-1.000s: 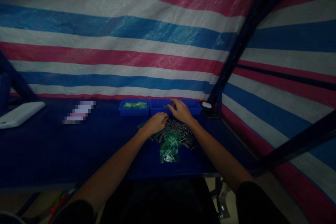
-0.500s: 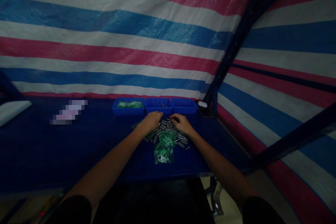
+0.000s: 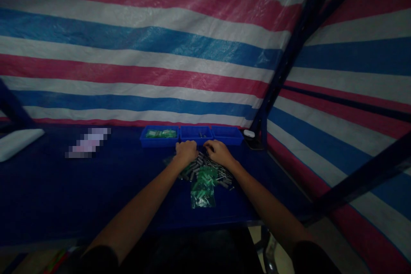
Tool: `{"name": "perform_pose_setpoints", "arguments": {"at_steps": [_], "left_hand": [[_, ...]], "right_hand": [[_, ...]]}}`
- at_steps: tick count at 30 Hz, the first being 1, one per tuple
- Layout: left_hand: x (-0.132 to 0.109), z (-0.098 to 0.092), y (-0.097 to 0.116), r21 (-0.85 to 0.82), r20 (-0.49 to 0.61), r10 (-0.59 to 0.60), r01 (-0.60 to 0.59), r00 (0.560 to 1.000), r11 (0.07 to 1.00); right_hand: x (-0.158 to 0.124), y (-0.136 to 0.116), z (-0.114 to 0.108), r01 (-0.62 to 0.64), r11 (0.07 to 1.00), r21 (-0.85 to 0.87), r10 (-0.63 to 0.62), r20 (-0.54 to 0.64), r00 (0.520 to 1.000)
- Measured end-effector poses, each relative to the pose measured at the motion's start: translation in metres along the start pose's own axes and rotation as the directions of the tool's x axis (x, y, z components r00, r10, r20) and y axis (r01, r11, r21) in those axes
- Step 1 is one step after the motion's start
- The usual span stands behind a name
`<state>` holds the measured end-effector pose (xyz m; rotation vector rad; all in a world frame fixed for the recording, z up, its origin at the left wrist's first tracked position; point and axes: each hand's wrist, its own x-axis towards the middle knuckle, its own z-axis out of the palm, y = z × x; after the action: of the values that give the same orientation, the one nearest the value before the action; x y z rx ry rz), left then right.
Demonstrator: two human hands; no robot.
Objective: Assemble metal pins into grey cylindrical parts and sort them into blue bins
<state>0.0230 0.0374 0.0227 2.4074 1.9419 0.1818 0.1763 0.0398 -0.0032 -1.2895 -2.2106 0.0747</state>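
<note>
My left hand (image 3: 187, 151) is closed at the left of a pile of small grey metal cylinders (image 3: 198, 162); whatever its curled fingers hold is hidden. At the pile's far right edge, my right hand (image 3: 219, 152) has thumb and fingers brought together in a pinch, and anything between them is too small and dark to make out. Thin, shiny screw-like pieces (image 3: 221, 172) lie below the right hand. On the near side of the pile sits a clear plastic bag (image 3: 203, 199) with green and pale pieces in and above it.
Three blue bins stand in a row behind the hands: the left bin (image 3: 143, 141) holds green packets, the middle bin (image 3: 195, 141) a few small metal pieces, the right bin (image 3: 227, 141) shows none. A white case (image 3: 249, 133) lies right; a blurred paper (image 3: 88, 142) lies left.
The camera has tilted up slightly, so the scene sits lower. My left hand has turned a little and its fingers are more curled. My right hand stays near the same spot at the pile.
</note>
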Motion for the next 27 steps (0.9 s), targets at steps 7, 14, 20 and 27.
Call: {"name": "perform_pose_setpoints", "arguments": {"at_steps": [7,14,20,27], "left_hand": [[-0.002,-0.006,0.006,0.058,0.069,-0.017,0.013,0.997,0.998],[0.001,0.003,-0.022,-0.128,-0.033,0.196,-0.199,0.98,0.972],[0.001,0.006,-0.032,-0.455,-0.216,0.346,-0.407,0.913,0.792],[-0.005,0.0,-0.025,-0.518,-0.292,0.285,-0.401,0.913,0.755]], "right_hand": [[0.007,-0.01,0.008,0.056,0.991,-0.122,-0.048,0.062,0.997],[-0.009,-0.012,0.002,0.078,0.994,-0.076,-0.075,0.038,0.996],[-0.009,-0.013,-0.002,0.132,0.991,-0.033,-0.134,-0.079,0.988],[-0.009,-0.015,-0.006,0.146,0.986,-0.08,-0.157,-0.149,0.976]]}}
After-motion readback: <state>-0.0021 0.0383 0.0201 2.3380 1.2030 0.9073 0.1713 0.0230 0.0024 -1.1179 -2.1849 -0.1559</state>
